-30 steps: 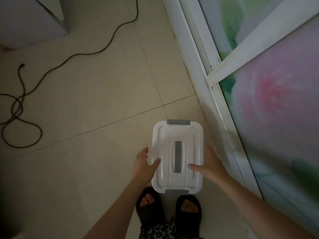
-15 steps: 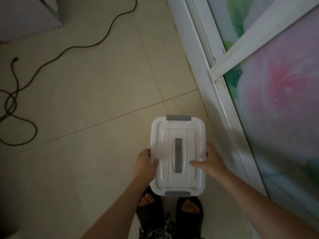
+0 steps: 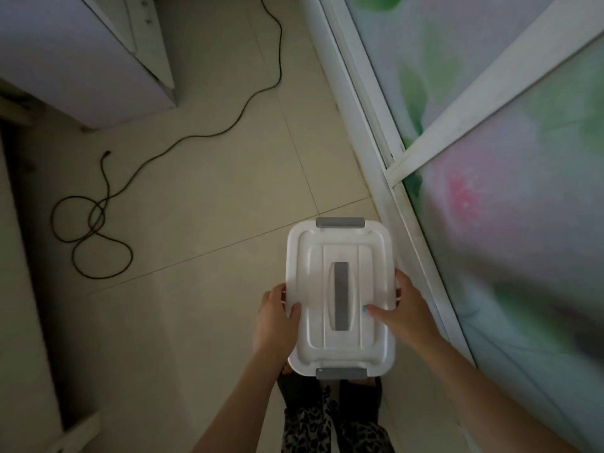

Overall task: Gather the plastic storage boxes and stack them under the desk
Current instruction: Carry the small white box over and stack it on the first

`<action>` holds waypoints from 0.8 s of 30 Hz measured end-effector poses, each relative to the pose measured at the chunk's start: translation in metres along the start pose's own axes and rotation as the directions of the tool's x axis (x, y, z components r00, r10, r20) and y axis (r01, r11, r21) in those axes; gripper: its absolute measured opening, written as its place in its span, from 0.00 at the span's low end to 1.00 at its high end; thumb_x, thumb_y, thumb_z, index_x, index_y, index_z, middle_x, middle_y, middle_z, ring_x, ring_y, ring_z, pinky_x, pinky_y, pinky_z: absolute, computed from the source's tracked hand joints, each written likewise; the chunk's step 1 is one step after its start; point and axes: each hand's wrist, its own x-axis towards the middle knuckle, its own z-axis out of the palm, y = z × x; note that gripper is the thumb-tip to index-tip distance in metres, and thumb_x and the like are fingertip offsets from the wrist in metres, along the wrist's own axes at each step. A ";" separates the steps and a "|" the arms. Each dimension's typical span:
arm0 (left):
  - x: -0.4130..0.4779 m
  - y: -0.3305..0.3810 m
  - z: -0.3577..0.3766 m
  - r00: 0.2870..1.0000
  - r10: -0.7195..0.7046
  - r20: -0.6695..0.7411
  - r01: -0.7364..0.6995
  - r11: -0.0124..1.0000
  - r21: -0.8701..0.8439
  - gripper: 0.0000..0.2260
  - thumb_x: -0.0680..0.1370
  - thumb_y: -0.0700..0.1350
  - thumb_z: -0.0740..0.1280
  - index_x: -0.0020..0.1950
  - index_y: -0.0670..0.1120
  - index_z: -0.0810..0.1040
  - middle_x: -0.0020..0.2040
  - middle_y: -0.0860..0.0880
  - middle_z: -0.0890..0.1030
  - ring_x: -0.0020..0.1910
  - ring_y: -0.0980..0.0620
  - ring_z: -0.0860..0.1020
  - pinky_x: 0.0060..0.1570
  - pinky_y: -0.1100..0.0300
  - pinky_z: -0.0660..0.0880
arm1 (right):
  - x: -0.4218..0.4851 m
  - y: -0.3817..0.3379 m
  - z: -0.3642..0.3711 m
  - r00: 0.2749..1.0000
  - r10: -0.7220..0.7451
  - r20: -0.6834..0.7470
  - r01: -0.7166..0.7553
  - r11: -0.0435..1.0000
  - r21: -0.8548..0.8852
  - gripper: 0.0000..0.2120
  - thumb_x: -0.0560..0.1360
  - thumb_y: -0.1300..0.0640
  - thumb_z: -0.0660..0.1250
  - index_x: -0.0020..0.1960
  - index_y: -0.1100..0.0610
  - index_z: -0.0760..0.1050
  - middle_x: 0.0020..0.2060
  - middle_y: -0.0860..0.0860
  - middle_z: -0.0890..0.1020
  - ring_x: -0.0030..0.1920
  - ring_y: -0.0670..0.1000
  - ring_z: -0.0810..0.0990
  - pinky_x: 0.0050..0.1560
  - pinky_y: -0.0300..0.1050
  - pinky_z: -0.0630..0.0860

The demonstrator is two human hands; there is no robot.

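A white plastic storage box [image 3: 340, 250] with a grey lid handle and grey clips at both ends is held in front of me, above my feet. My left hand [image 3: 276, 318] grips its left side, thumb on the lid. My right hand [image 3: 403, 308] grips its right side, with the thumb resting on the lid near the handle. The box's body under the lid is hidden.
A black cable [image 3: 98, 220] lies looped across the tiled floor at left. A white cabinet [image 3: 75, 53] stands at the upper left. A sliding door with a flower print [image 3: 490, 191] runs along the right. A pale furniture edge [image 3: 19, 289] borders the left.
Both hands closed on the box's sides and lifted it off the floor towards me. It now covers my feet and looks larger. The view shifted, showing more of the cabinet.
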 end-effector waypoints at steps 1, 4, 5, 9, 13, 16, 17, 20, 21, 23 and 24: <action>-0.008 0.008 -0.011 1.000 0.011 -0.016 -0.011 1.000 -0.002 0.18 0.78 0.45 0.65 0.68 0.49 0.72 0.57 0.54 0.74 0.48 0.55 0.76 0.47 0.61 0.71 | -0.010 -0.011 -0.006 1.000 -0.014 -0.013 0.015 1.000 0.015 0.39 0.64 0.53 0.81 0.69 0.43 0.64 0.47 0.37 0.76 0.46 0.41 0.77 0.39 0.30 0.69; -0.041 0.034 -0.049 0.999 0.034 -0.041 -0.035 0.999 -0.017 0.18 0.79 0.45 0.64 0.69 0.50 0.71 0.57 0.54 0.73 0.48 0.56 0.76 0.47 0.61 0.72 | -0.048 -0.050 -0.025 0.998 -0.052 -0.035 0.054 0.997 0.050 0.37 0.64 0.54 0.81 0.64 0.39 0.63 0.47 0.34 0.76 0.47 0.35 0.76 0.40 0.30 0.71; -0.058 0.049 -0.072 0.998 0.043 -0.050 -0.045 0.999 -0.024 0.18 0.79 0.45 0.64 0.69 0.50 0.71 0.58 0.53 0.74 0.47 0.57 0.75 0.47 0.61 0.72 | -0.067 -0.071 -0.036 0.997 -0.063 -0.034 0.065 0.997 0.052 0.37 0.64 0.54 0.81 0.65 0.39 0.63 0.48 0.35 0.77 0.47 0.37 0.77 0.41 0.31 0.72; -0.113 0.093 -0.132 0.990 0.100 -0.097 -0.100 0.995 0.012 0.18 0.80 0.45 0.62 0.70 0.50 0.70 0.59 0.51 0.74 0.46 0.55 0.75 0.46 0.61 0.71 | -0.126 -0.127 -0.066 0.996 -0.088 -0.017 0.089 0.994 0.070 0.39 0.65 0.54 0.80 0.70 0.44 0.65 0.55 0.48 0.80 0.53 0.50 0.80 0.45 0.40 0.76; -0.166 0.140 -0.190 0.976 0.163 -0.143 -0.160 0.987 0.033 0.19 0.80 0.45 0.61 0.71 0.48 0.70 0.61 0.49 0.75 0.45 0.54 0.73 0.45 0.60 0.71 | -0.182 -0.185 -0.097 0.989 -0.133 -0.063 0.137 0.988 0.076 0.43 0.65 0.52 0.81 0.74 0.49 0.63 0.58 0.50 0.78 0.55 0.52 0.78 0.54 0.46 0.75; -0.198 0.167 -0.223 0.960 0.206 -0.187 -0.205 0.978 0.029 0.19 0.80 0.45 0.62 0.71 0.48 0.70 0.61 0.49 0.75 0.45 0.54 0.74 0.45 0.60 0.72 | -0.214 -0.221 -0.120 0.982 -0.171 -0.077 0.176 0.982 0.063 0.43 0.65 0.50 0.80 0.74 0.50 0.63 0.62 0.54 0.77 0.60 0.57 0.78 0.61 0.56 0.76; -0.210 0.175 -0.233 0.957 0.212 -0.200 -0.212 0.977 0.022 0.19 0.80 0.45 0.62 0.71 0.47 0.70 0.61 0.49 0.75 0.45 0.53 0.74 0.45 0.60 0.72 | -0.225 -0.232 -0.128 0.980 -0.185 -0.077 0.189 0.980 0.056 0.44 0.65 0.50 0.80 0.74 0.50 0.62 0.64 0.55 0.77 0.63 0.58 0.77 0.62 0.58 0.75; -0.242 0.196 -0.258 0.943 0.223 -0.248 -0.230 0.973 0.000 0.18 0.80 0.45 0.62 0.71 0.47 0.70 0.59 0.49 0.75 0.44 0.54 0.75 0.40 0.65 0.70 | -0.257 -0.262 -0.149 0.974 -0.214 -0.075 0.215 0.976 0.011 0.46 0.66 0.46 0.79 0.77 0.49 0.58 0.66 0.57 0.74 0.64 0.59 0.75 0.63 0.58 0.74; -0.253 0.202 -0.267 0.937 0.226 -0.265 -0.236 0.972 -0.010 0.18 0.80 0.46 0.62 0.70 0.47 0.71 0.57 0.50 0.75 0.43 0.56 0.74 0.37 0.68 0.68 | -0.268 -0.272 -0.156 0.970 -0.230 -0.083 0.231 0.973 -0.003 0.46 0.66 0.46 0.78 0.76 0.49 0.59 0.66 0.58 0.75 0.64 0.59 0.76 0.62 0.58 0.75; -0.275 0.214 -0.284 0.923 0.239 -0.302 -0.257 0.966 -0.023 0.18 0.80 0.46 0.63 0.70 0.48 0.71 0.54 0.53 0.74 0.40 0.61 0.73 0.34 0.72 0.65 | -0.291 -0.291 -0.169 0.956 -0.276 -0.096 0.276 0.961 -0.019 0.44 0.65 0.45 0.78 0.75 0.48 0.61 0.64 0.57 0.76 0.62 0.59 0.77 0.61 0.58 0.76; -0.286 0.219 -0.292 0.916 0.246 -0.318 -0.268 0.963 -0.025 0.18 0.80 0.47 0.63 0.70 0.48 0.72 0.54 0.54 0.74 0.40 0.63 0.72 0.35 0.72 0.65 | -0.302 -0.299 -0.176 0.949 -0.298 -0.098 0.298 0.954 -0.018 0.43 0.65 0.45 0.78 0.74 0.48 0.61 0.64 0.57 0.76 0.61 0.59 0.77 0.60 0.58 0.76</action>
